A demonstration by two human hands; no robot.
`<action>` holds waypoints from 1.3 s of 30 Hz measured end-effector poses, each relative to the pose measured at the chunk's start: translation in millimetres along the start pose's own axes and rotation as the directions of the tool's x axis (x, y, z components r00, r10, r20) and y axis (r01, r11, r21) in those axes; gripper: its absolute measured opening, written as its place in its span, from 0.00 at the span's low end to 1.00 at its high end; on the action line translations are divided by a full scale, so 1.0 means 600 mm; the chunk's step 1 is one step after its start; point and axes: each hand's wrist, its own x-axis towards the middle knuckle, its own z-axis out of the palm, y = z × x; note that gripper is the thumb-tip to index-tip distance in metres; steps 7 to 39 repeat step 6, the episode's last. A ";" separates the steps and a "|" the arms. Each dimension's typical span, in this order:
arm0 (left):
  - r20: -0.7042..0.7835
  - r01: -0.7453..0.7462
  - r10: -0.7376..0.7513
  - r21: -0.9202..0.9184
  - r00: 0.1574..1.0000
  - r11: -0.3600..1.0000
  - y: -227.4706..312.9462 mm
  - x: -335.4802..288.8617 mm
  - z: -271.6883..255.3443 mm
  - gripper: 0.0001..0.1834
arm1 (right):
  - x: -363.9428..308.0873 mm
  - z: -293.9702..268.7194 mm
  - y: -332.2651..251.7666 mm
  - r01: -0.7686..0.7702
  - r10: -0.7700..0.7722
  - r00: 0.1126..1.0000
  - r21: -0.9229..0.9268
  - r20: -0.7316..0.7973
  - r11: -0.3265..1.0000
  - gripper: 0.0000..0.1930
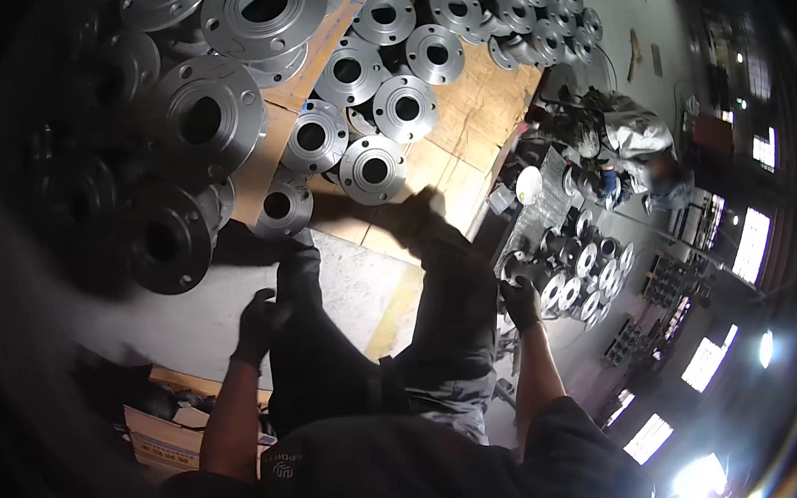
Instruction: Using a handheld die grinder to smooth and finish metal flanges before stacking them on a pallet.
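Observation:
My left hand [261, 328], in a dark glove, hangs beside my left thigh with its fingers loosely bent and apart. My right hand [521, 304], gloved too, is out to the right of my right leg, its fingers half curled. Neither one shows anything in its grasp. In front of me stand many grey metal flanged fittings, each with a round bore and bolt holes. The nearest on the board is a flanged fitting [373, 170]; another flanged fitting [282, 208] sits close to my left foot. Both hands are well apart from them.
Larger-looking flanged fittings [167, 239] are piled at the left, past a wooden strip [296, 81]. Brown board [463, 122] lies under the middle group. A cardboard box [162, 438] stands at lower left. To the right, a person [638, 136] is near more flanged parts [587, 259].

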 end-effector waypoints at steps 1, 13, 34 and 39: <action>-0.039 -0.009 0.011 0.064 0.999 0.998 -0.039 -0.030 -0.052 0.29 | -0.026 -0.013 0.012 0.063 -0.073 0.980 0.060 0.187 0.996 0.30; -0.275 0.498 -0.469 0.040 0.839 0.867 -0.205 -0.196 -0.221 0.36 | -0.144 0.018 -0.037 0.095 -0.172 0.860 0.180 0.480 0.979 0.38; -0.275 0.498 -0.469 0.040 0.839 0.867 -0.205 -0.196 -0.221 0.36 | -0.144 0.018 -0.037 0.095 -0.172 0.860 0.180 0.480 0.979 0.38; -0.275 0.498 -0.469 0.040 0.839 0.867 -0.205 -0.196 -0.221 0.36 | -0.144 0.018 -0.037 0.095 -0.172 0.860 0.180 0.480 0.979 0.38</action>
